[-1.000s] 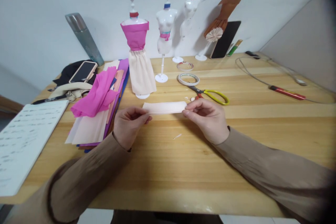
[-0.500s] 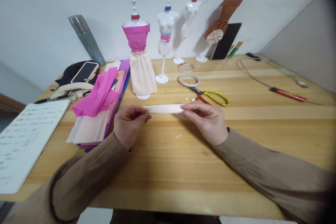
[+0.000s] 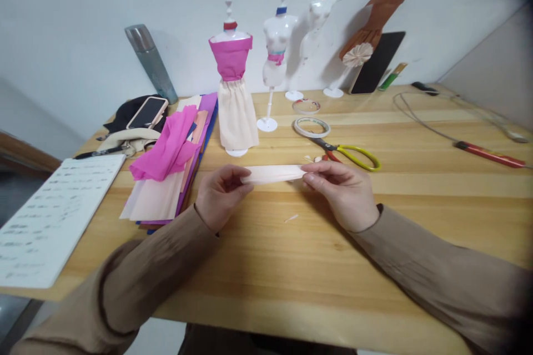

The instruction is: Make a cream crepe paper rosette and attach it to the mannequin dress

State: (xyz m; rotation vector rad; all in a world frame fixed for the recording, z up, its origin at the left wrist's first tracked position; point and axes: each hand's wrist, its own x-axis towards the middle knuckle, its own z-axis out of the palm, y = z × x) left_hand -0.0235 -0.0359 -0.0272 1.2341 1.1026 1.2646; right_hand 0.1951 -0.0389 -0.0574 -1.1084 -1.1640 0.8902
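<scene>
A narrow cream strip of crepe paper is stretched level between my two hands, above the table. My left hand pinches its left end between thumb and fingers. At the other end, the thumb and forefinger of my right hand grip the strip. Just behind it stands a small white mannequin in a pink top and a gathered cream skirt. Scissors with yellow and red handles lie beyond my right hand, touching a roll of tape. A tiny paper scrap rests below the strip.
Left of my hands lies a stack of coloured paper sheets with crumpled pink paper on top. Farther left are a notebook, a phone and a flask. More mannequins line the wall. A red-handled corded tool lies right.
The view has shifted, so everything sits a little differently in frame. The strip has tilted slightly, showing more of its face; both hands keep hold of its ends.
</scene>
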